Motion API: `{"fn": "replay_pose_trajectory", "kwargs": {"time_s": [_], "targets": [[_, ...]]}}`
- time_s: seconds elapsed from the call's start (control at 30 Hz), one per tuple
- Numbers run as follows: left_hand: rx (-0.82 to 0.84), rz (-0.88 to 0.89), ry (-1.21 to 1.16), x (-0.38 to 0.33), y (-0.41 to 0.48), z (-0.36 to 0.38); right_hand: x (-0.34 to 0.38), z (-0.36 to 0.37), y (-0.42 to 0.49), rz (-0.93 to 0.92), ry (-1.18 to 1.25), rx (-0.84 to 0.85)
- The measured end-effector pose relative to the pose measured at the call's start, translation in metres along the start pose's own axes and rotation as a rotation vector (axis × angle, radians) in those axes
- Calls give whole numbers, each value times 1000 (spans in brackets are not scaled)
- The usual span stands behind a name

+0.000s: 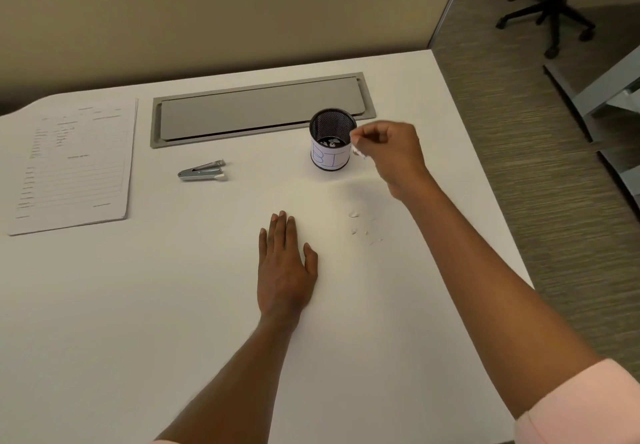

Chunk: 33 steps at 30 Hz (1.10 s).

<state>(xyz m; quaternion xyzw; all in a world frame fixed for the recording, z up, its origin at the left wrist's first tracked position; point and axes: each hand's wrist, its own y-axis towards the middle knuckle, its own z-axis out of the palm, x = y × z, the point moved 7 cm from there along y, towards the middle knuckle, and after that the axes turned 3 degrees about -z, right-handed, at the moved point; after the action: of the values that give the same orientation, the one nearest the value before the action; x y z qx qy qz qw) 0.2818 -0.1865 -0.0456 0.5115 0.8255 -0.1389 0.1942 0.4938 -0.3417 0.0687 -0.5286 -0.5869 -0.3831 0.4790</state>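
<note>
A black mesh cup [331, 138] with a white paper label stands on the white desk [138, 305], with paper scraps inside it. My right hand [388, 149] hovers just right of the cup's rim, its fingers curled and pinching small white paper scraps [360, 152]. More paper scraps [360, 229] lie on the desk in front of the cup, between my two hands. My left hand [285, 267] lies flat on the desk, fingers straight and together, holding nothing.
A silver staple remover [202, 171] lies left of the cup. A lined paper sheet [72, 163] sits at the far left. A grey cable-tray lid [261, 107] runs along the back. The desk's right edge drops to carpet, with an office chair [550, 10] beyond.
</note>
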Motion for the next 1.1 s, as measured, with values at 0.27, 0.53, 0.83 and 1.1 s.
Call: {"fn": "replay_pose_trajectory", "kwargs": {"time_s": [0.27, 0.53, 0.83, 1.1], "targets": [[-6, -4, -2, 0, 0, -1, 36, 28, 43, -239, -412, 32], [-14, 6, 6, 0, 1, -1, 47, 47, 55, -311, -614, 124], [-22, 12, 12, -1, 0, -2, 72, 30, 46, -423, -549, 60], [-24, 12, 8, -2, 0, -2, -15, -38, -32, -128, -398, -11]]}}
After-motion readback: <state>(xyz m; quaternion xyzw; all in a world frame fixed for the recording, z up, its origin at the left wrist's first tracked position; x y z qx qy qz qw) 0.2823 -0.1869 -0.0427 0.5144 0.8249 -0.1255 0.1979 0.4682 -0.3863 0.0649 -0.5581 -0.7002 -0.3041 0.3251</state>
